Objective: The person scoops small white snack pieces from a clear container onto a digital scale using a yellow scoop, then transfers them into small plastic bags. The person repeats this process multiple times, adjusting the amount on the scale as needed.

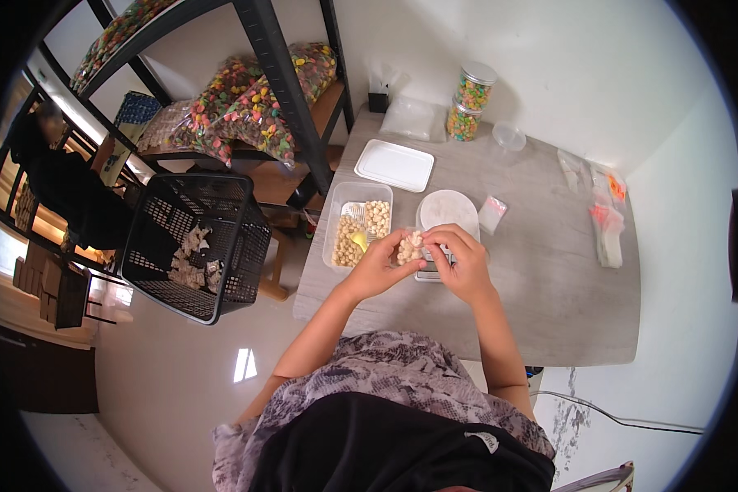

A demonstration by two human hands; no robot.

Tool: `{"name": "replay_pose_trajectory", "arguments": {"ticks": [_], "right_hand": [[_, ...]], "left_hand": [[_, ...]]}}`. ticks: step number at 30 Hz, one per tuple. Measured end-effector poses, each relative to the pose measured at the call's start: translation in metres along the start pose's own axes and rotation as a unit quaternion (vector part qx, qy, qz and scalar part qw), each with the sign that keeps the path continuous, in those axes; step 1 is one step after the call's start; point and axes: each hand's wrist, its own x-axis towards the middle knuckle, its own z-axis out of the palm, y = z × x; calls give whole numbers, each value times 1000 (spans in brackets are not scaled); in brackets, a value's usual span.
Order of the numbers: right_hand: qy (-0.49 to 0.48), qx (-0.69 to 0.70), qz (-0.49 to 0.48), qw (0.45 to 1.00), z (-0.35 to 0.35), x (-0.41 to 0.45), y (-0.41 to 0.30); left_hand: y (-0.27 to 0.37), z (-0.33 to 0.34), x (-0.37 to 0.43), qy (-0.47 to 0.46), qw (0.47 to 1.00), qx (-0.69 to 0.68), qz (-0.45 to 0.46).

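Observation:
A small clear plastic bag of pale round nuts or snack balls (409, 251) is held up between both hands. My left hand (378, 265) grips its left side and bottom. At its upper right, the fingertips of my right hand (464, 261) pinch the bag's top. Beneath and behind the hands stands a digital scale with a round white plate (449, 210); my hands partly cover its front. Left of the scale, a clear plastic tub (328, 246) holds more of the pale balls, a white slotted piece and a yellow scoop (359, 240).
On the table (553, 295) lie a white lid (395, 165), small bags (492, 214), stacked candy jars (465, 117), a clear cup (509, 136) and more packets (607, 227). A black basket (246, 246) with filled packets stands left, below shelved sweet bags (252, 117). Another person (67, 184) stands beyond.

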Motion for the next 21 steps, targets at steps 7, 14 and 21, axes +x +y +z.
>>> {"name": "replay_pose_trajectory", "arguments": {"ticks": [7,14,21], "right_hand": [[-48,-39,-24,998,7,12,3],[-74,-63,-54,994,9,25,-3],[-107,-11,-25,994,12,31,-13]], "left_hand": [[10,-6,-3,63,992,92,54],[8,-6,-1,142,975,161,55],[8,-7,-4,149,979,138,21]]}}
